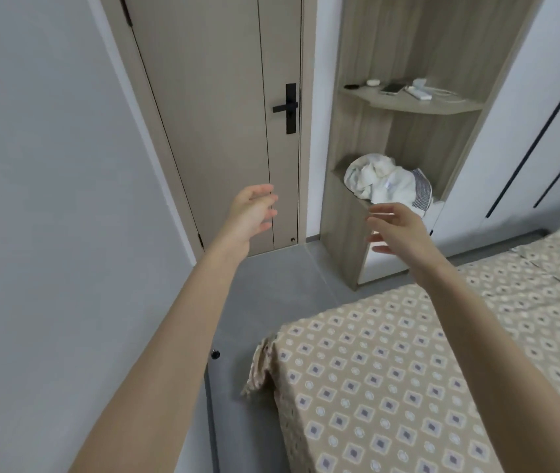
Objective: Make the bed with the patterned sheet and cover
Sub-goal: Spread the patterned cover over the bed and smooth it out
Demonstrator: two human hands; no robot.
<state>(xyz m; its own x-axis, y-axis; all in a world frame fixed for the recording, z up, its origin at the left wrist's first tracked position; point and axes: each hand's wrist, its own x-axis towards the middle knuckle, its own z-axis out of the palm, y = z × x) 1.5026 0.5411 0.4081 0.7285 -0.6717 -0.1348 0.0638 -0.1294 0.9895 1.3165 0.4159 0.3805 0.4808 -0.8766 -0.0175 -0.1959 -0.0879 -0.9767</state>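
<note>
Beige patterned sheet (408, 370) with small grey diamonds lies flat over the bed (273, 414), filling the lower right of the frame; its near corner hangs in loose folds at lower centre, over the grey floor (271, 285). Toward the right edge a dark crease crosses the same fabric, and I cannot tell whether a separate cover begins there. Both bare arms reach forward from the bottom of the frame. Left hand (253, 213) sits just left of centre in front of the door (220, 114), fingers loosely spread and gripping nothing. Right hand (396, 230) sits just right of centre, in front of the wooden shelf unit (350, 233), fingers also spread and empty, well above the sheet and touching nothing. A black handle (287, 107) is on the door. On the lower shelf, just above the right hand, lies a crumpled white cloth (384, 180); the upper shelf holds a phone (392, 87) and small white items. Grey wall (50, 165) fills the left
</note>
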